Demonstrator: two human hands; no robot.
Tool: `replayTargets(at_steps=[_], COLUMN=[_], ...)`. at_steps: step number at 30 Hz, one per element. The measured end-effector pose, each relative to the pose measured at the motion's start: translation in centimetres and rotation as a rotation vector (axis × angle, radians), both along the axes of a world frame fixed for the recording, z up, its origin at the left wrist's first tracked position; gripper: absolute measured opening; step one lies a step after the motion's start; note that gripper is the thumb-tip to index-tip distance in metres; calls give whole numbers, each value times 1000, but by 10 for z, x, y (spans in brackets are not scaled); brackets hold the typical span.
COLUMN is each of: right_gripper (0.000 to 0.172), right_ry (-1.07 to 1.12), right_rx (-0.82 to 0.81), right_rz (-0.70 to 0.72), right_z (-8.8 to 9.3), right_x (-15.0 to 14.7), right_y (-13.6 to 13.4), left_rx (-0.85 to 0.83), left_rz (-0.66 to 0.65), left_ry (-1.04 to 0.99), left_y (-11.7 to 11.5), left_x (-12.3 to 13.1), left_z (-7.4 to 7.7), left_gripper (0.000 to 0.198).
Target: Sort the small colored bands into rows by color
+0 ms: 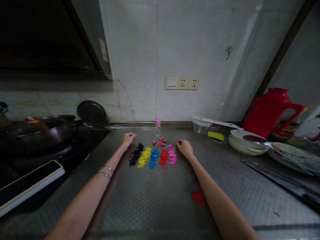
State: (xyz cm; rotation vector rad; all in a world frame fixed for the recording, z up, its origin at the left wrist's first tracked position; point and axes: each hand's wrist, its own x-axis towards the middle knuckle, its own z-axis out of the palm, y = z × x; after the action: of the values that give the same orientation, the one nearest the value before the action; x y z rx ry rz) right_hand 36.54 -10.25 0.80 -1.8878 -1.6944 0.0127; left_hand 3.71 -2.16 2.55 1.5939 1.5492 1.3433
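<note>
Small pieces that look like tiny rubber bands lie sorted by colour on the metal counter: a black row (136,154), a yellow row (144,157), a blue row (154,158), a red row (163,158) and a pink row (172,155). Behind them is a mixed-colour heap (159,142), with a small clear bottle with a pink top (157,128) upright beyond it. My left hand (128,138) is closed in a pinch behind the black row. Beside the pink row, my right hand (185,147) rests with curled fingers. Whatever either hand holds is too small or hidden.
At left are a pan (47,130) on the stove and a phone-like white-edged slab (32,186). Stacked bowls (246,145), a yellow sponge (215,136), a knife (277,178) and a red jug (267,111) occupy the right. A red heart-shaped piece (197,197) lies by my right forearm.
</note>
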Motion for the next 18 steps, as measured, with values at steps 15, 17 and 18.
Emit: replayTargets(at_steps=[15,17,18], right_gripper=[25,24,23], right_ry=[64,56,53], right_rx=[14,17,0], right_rz=[-20,32,72], right_z=[13,19,22], right_x=[-11,-19,-23], right_y=[6,10,13], left_rx=[-11,-13,-11], left_rz=[41,36,35], left_ry=[82,91,95], left_y=[-2,0,1], left_x=[-4,-5,-5], left_z=[-17,-19,-20], left_gripper=[23,23,23])
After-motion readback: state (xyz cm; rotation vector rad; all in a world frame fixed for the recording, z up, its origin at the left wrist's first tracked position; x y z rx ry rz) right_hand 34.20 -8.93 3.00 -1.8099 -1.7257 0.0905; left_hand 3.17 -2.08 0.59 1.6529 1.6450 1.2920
